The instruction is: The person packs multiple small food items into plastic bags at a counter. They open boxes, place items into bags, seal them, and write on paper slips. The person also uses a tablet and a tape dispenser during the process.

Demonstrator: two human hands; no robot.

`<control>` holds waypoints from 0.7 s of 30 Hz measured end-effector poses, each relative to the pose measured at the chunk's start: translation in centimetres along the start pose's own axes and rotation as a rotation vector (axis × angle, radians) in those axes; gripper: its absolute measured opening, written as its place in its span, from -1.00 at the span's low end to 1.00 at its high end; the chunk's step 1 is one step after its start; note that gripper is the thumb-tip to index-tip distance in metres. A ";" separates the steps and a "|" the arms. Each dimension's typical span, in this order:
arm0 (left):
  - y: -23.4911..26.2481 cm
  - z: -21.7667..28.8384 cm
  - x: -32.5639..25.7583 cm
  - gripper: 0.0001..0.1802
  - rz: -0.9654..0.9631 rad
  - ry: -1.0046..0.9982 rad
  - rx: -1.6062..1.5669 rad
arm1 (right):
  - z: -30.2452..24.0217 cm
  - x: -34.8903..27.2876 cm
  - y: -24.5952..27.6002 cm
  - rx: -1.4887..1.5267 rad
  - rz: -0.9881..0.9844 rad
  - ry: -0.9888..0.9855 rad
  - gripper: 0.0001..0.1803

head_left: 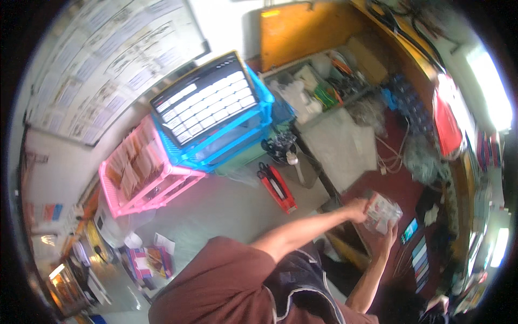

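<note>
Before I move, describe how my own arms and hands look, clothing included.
The left hand and right hand wear no gloves. The forearms are bare below short, plain reddish-brown sleeves. Between the arms shows a pale-edged dark garment. Blur hides finer detail.

Two hands [356,209] [389,232] — one held packet [382,211] — one whiteboard [116,67]

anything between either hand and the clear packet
No, nothing visible: the left hand holds the packet at its left side, and the right hand meets its lower edge.
</note>
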State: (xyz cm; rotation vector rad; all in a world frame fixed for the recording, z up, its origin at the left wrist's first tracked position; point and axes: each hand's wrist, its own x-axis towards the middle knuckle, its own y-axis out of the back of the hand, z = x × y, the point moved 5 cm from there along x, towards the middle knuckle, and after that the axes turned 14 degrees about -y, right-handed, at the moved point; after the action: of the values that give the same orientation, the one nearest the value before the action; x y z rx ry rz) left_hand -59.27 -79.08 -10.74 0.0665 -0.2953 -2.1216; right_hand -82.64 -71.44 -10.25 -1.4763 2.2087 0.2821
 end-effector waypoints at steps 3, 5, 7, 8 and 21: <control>-3.2 -1.5 1.4 -0.30 -0.196 -0.135 -0.075 | 2.5 5.9 5.5 -0.166 0.157 0.152 -0.39; -3.1 -1.7 -0.8 -0.32 -0.219 -0.164 -0.232 | 2.6 7.0 6.2 -0.374 0.331 0.117 -0.33; -1.5 -1.7 -6.7 -0.27 -0.261 -0.122 -0.351 | 0.5 5.5 2.8 -0.758 0.528 0.092 -0.29; 0.1 -1.6 -10.7 -0.32 -0.261 -0.098 -0.515 | -1.4 2.7 -0.6 -0.852 0.880 0.348 -0.31; 18.0 8.6 -71.3 -0.64 1.644 0.346 0.508 | -3.9 -29.7 -66.8 -0.803 -0.576 1.297 -0.41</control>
State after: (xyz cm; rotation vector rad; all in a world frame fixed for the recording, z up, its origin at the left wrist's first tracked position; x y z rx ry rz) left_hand -7.33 -26.92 -2.99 0.3435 -0.4442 -0.3652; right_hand -13.45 -75.60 13.21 -3.3608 2.3907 -0.0573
